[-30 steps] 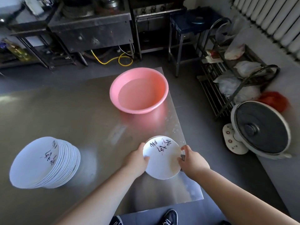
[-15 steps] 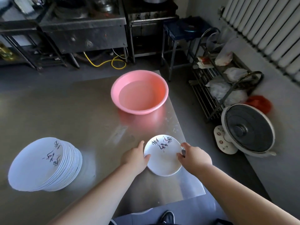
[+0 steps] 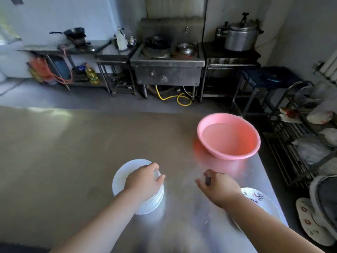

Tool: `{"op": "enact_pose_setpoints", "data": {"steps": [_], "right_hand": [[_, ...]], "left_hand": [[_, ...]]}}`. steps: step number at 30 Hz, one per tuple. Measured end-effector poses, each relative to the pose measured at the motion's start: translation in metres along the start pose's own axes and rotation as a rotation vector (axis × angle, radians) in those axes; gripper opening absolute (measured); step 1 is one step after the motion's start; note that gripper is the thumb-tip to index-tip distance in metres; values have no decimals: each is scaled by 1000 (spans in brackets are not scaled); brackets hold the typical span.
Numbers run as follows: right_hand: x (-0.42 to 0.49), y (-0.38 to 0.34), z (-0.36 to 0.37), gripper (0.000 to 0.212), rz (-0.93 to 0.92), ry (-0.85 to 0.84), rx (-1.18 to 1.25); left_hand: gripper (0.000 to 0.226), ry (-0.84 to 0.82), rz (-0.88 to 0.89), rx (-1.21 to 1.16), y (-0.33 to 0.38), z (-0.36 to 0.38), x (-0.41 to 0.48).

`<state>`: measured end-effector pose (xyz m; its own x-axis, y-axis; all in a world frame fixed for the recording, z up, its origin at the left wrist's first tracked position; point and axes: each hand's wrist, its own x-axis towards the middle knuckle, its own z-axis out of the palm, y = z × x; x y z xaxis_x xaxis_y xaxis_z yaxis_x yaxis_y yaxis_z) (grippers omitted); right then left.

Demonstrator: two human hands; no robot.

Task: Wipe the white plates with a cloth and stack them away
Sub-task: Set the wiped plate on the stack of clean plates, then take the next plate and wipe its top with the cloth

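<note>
**1. L hand** (image 3: 144, 181): yours, palm down on top of the plate stack (image 3: 122, 178). Fingers (image 3: 158, 177) were bent over the stack's far-right rim and gripped it.

**2. Plate stack**: white plates, approx. centre-near on the steel table (image 3: 73, 152). Edges of the lower plates showed on the near-right side. Top plate was mostly covered by your L hand, w/ bare white showing to the left.

**3. R hand** (image 3: 219, 189): yours, over the table right of the stack and apart from it. Fingers were curled in, w/ thumb & forefinger pinching a small dark item (image 3: 207, 180). The item was too blurred to ID. Can't tell whether the hand touched the table.

**4. Single plate** (image 3: 259, 199): white w/ dark & red markings, flat on the table's near-right corner by the right edge. It was partly hidden under your R forearm and well apart from the stack.

**5. Pink basin** (image 3: 229, 115): on the far-right part of the table w/ water inside. It was well apart from both hands.

**6. Bkgd, far side**
- Steel stove unit (image 3: 167, 70).
- Lidded metal pot (image 3: 240, 38) on the stand to its right.
- Yellow hose (image 3: 175, 98) on the floor beneath.
- Oil bottle (image 3: 93, 74) under the left bench.

**7. Bkgd, right side**
- Wire rack (image 3: 291, 143) w/ bags.
- Fan (image 3: 326, 201) on the floor nearer you.
</note>
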<state>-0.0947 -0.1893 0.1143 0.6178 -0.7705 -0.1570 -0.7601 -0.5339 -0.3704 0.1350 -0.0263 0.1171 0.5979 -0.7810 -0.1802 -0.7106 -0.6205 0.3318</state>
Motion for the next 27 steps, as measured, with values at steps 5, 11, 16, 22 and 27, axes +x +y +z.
{"op": "enact_pose_setpoints", "data": {"steps": [5,11,16,22,27], "right_hand": [[18,-81,35,50,-24,-103,8],[30,-139,69,39,-10,-185,-12],[33,-149,82,26,39,-153,-47],[30,-151,86,25,81,-110,-55],[24,-139,68,22,179,3,169]], "left_hand": [[45,39,-164,4,-90,-16,-7],[24,54,-212,32,-138,-18,-10],[17,36,-199,-28,-148,-13,-4],[14,124,-167,-147,-141,-16,-5],[12,166,-149,-308,-126,-15,-3]]}}
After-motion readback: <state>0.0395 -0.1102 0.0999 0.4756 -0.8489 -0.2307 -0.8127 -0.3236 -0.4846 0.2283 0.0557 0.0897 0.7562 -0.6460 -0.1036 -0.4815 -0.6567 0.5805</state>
